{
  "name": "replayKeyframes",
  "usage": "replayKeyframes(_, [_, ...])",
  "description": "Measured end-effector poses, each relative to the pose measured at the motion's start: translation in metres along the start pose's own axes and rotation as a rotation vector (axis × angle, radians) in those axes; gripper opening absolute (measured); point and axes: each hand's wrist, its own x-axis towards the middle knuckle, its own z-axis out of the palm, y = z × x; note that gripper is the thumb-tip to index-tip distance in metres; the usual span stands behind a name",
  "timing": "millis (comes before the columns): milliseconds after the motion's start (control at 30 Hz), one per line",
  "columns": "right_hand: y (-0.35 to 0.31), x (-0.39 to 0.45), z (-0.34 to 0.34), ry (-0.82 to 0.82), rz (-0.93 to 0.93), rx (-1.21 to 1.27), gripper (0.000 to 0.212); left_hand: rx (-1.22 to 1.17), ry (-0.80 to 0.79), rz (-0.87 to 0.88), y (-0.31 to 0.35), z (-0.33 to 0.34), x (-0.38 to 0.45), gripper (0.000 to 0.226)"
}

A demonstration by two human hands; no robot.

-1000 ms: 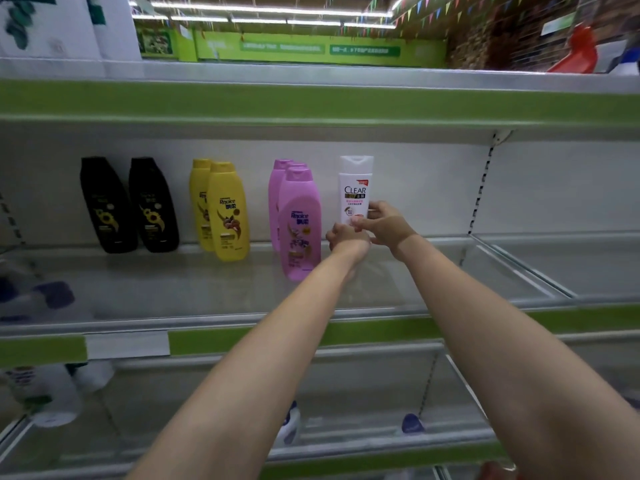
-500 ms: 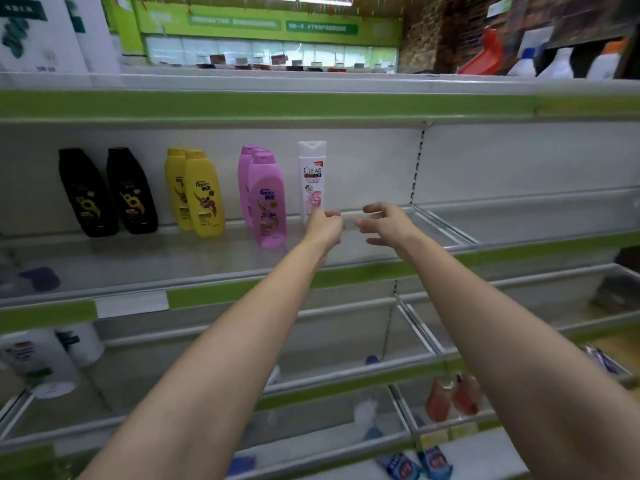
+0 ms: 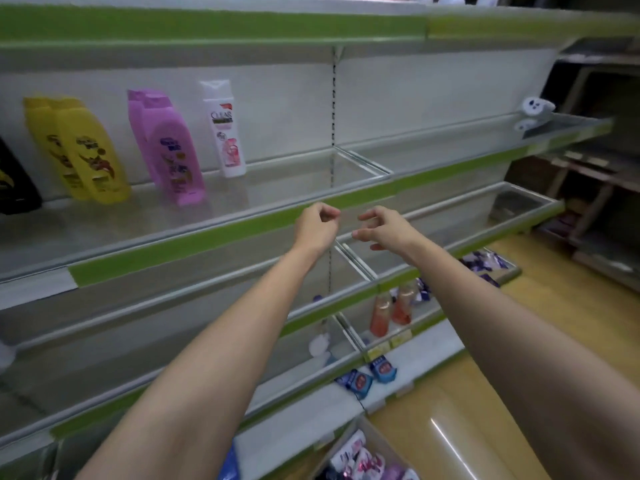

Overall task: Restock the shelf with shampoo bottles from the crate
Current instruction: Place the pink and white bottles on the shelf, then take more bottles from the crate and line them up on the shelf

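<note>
A white CLEAR shampoo bottle [image 3: 223, 129] stands upright at the back of the green-edged shelf [image 3: 194, 242], right of the pink bottles [image 3: 169, 150], yellow bottles [image 3: 83, 150] and a black bottle [image 3: 14, 181]. My left hand [image 3: 317, 226] hovers in front of the shelf edge, fingers curled and holding nothing. My right hand [image 3: 382, 228] is beside it, fingers loosely apart and empty. Both are well below and right of the white bottle. The crate [image 3: 363, 455] with several white and pink bottles shows at the bottom edge.
Lower shelves hold red bottles [image 3: 389, 308], blue packets [image 3: 367, 375] and purple packets [image 3: 483, 265]. A white item [image 3: 535, 107] lies on the right shelf section. Wooden floor lies to the right.
Both hands have let go of the white bottle and drawn back from it to the shelf's front edge. The view has swung down and to the right, bringing the crate into sight.
</note>
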Motion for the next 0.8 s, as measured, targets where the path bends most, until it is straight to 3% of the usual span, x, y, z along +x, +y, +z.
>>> replayKeyframes(467, [0.138, -0.043, 0.009, 0.117, 0.328, -0.076, 0.046, 0.137, -0.485, -0.176, -0.102, 0.112, -0.018, 0.019])
replayKeyframes(600, [0.181, -0.065, 0.022, 0.112, 0.422, -0.096, 0.047, 0.23, -0.605, -0.195, -0.143, 0.136, -0.039, 0.013])
replayKeyframes(800, [0.251, -0.098, 0.05, 0.074, 0.586, -0.129, 0.049, 0.371, -0.784, -0.257, -0.208, 0.162, -0.076, 0.024])
